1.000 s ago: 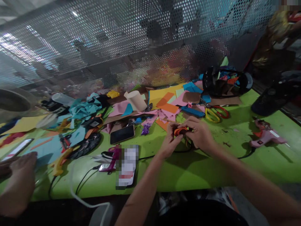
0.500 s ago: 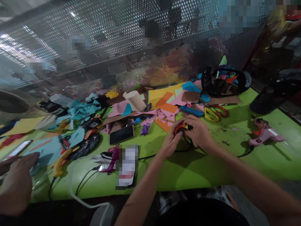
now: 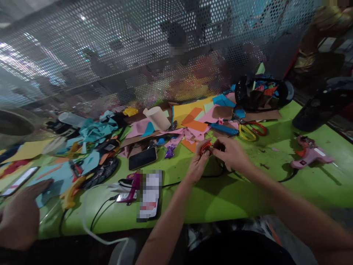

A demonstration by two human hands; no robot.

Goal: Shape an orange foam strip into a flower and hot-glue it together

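My left hand [image 3: 199, 162] is closed around a small coiled roll of orange paper [image 3: 205, 148], held just above the green table. The coil's spiral end faces up between thumb and fingers. Close by on the right, my right hand [image 3: 228, 151] has its fingers curled and pinched at the roll's edge; whatever is between the fingertips is hidden. Beyond the hands lie loose orange paper pieces [image 3: 190, 145], a blue cutter [image 3: 224, 129] and scissors with yellow and red handles [image 3: 247, 133].
A pink glue gun [image 3: 311, 156] lies at right, near a dark bottle [image 3: 309, 110]. Phones, including a black one [image 3: 142, 159], a yellow glue gun [image 3: 70, 193] and cables lie at left. Another person's hand [image 3: 22, 213] is at far left. A perforated metal panel [image 3: 143, 55] stands behind.
My left hand has shifted slightly left with the orange roll, turning its spiral end more into view. My right fingers have drawn a little apart from it. The other person's hand has moved slightly.
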